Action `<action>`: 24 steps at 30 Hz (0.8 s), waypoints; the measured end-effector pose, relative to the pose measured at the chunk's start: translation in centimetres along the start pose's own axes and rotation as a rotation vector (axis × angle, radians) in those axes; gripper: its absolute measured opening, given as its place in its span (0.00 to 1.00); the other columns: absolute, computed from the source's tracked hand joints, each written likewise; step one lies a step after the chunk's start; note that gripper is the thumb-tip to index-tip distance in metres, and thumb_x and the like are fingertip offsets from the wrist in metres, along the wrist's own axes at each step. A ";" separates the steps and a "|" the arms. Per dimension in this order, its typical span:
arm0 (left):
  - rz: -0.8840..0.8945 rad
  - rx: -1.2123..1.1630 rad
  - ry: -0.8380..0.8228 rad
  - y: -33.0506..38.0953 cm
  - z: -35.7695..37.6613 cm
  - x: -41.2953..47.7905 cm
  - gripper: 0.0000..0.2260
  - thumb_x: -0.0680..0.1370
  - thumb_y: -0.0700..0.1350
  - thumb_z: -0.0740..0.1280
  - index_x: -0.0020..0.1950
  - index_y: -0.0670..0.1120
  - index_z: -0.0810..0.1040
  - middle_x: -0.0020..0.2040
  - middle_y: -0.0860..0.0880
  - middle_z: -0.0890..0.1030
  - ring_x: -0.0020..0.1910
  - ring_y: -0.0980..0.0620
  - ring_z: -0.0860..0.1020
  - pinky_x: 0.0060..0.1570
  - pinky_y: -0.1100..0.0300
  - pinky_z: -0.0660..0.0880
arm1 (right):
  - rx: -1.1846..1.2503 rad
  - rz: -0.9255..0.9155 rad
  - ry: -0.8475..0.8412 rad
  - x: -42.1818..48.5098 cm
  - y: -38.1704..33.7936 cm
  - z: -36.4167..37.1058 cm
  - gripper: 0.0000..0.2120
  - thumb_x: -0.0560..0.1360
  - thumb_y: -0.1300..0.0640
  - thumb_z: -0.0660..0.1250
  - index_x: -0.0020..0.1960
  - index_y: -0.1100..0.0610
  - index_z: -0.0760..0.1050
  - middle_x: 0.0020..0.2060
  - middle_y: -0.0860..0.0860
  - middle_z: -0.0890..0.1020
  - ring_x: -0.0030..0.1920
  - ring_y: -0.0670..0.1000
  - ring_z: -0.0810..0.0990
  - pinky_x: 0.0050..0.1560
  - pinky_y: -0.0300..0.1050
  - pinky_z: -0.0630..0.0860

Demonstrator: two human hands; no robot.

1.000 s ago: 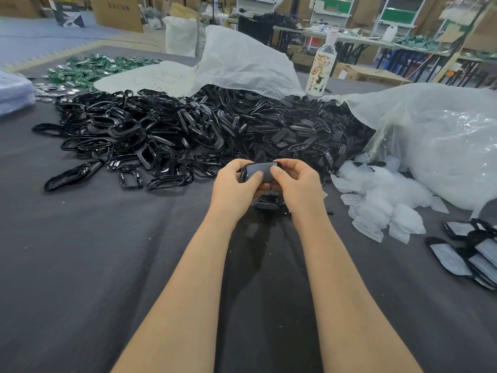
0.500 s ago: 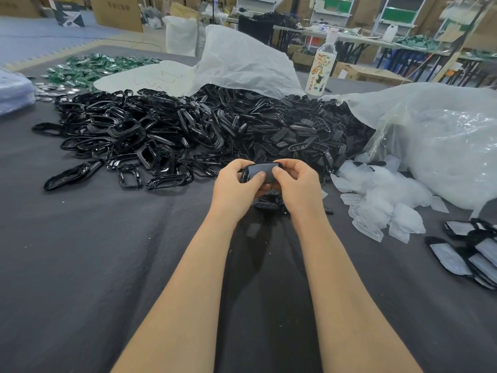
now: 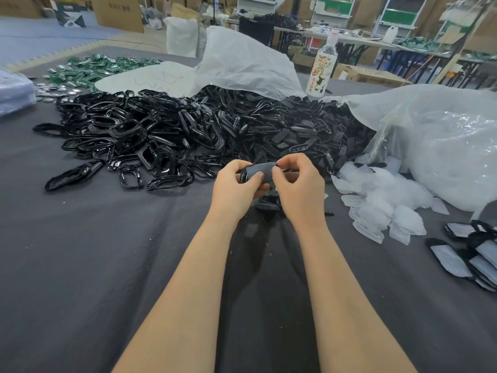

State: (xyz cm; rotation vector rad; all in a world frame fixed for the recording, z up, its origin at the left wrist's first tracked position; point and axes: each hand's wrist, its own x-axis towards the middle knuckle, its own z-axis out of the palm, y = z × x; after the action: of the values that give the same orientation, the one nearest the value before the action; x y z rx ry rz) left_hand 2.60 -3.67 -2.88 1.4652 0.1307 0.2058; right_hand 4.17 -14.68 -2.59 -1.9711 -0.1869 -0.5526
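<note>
A small black plastic part with a grey face (image 3: 262, 170) is held above the dark table cloth (image 3: 107, 265), just in front of me. My left hand (image 3: 236, 188) grips its left end, thumb on the face. My right hand (image 3: 300, 184) pinches its right upper edge with thumb and fingers curled. A few loose black pieces (image 3: 269, 203) lie on the cloth right under the hands, partly hidden by them.
A big heap of black plastic frames and inserts (image 3: 188, 133) lies behind the hands. White plastic bags (image 3: 443, 146) and small clear pouches (image 3: 382, 208) lie to the right, finished grey-faced parts (image 3: 468, 254) at far right. A bottle (image 3: 321, 68) stands behind.
My right hand's fingers have shifted up onto the part's right upper edge, and the part has tilted slightly. The left hand's grip and both arms stay nearly the same.
</note>
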 end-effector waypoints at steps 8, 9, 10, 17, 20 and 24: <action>0.038 0.030 0.026 -0.2 -0.1 0.2 0.09 0.78 0.36 0.66 0.46 0.50 0.73 0.43 0.48 0.82 0.36 0.57 0.83 0.36 0.68 0.78 | -0.020 0.090 0.026 -0.1 0.1 0.7 0.05 0.74 0.60 0.68 0.48 0.54 0.73 0.48 0.52 0.80 0.38 0.40 0.76 0.42 0.30 0.71; 0.041 0.039 0.029 -0.2 -0.1 0.2 0.09 0.78 0.36 0.66 0.46 0.51 0.73 0.42 0.48 0.82 0.36 0.57 0.83 0.36 0.67 0.78 | -0.027 0.094 0.041 -0.2 0.1 0.8 0.04 0.74 0.60 0.68 0.48 0.55 0.74 0.48 0.52 0.80 0.38 0.40 0.76 0.41 0.27 0.70; 0.042 0.051 0.031 -0.2 0.0 0.2 0.09 0.78 0.36 0.67 0.46 0.51 0.73 0.42 0.48 0.82 0.36 0.57 0.83 0.37 0.67 0.78 | -0.031 0.092 0.054 -0.2 0.1 0.9 0.04 0.74 0.60 0.68 0.48 0.55 0.74 0.48 0.52 0.80 0.38 0.39 0.75 0.40 0.26 0.70; 0.080 0.156 0.071 -0.4 0.3 0.3 0.08 0.78 0.40 0.67 0.46 0.53 0.73 0.45 0.45 0.83 0.45 0.48 0.83 0.49 0.51 0.81 | 0.027 0.113 0.107 -0.5 -0.3 1.4 0.07 0.74 0.61 0.69 0.48 0.55 0.73 0.48 0.52 0.77 0.40 0.43 0.76 0.44 0.32 0.72; 0.097 0.184 0.085 -0.4 0.5 0.3 0.08 0.78 0.41 0.68 0.45 0.54 0.73 0.44 0.46 0.83 0.45 0.48 0.83 0.50 0.49 0.81 | 0.011 0.068 0.143 -0.6 -0.6 1.5 0.08 0.73 0.62 0.69 0.47 0.54 0.72 0.47 0.51 0.75 0.37 0.42 0.75 0.41 0.27 0.70; 0.123 0.192 0.097 -0.5 0.6 0.3 0.07 0.78 0.41 0.68 0.46 0.53 0.73 0.42 0.49 0.83 0.44 0.50 0.82 0.46 0.58 0.81 | -0.006 0.058 0.148 -0.7 -0.6 1.6 0.05 0.74 0.63 0.69 0.48 0.56 0.75 0.49 0.51 0.74 0.37 0.42 0.75 0.41 0.25 0.70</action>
State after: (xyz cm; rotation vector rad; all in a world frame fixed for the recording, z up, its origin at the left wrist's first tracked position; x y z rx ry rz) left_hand 3.06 -4.25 -3.31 1.6564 0.1418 0.3735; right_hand 3.83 -12.88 -3.01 -1.9263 -0.0360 -0.6593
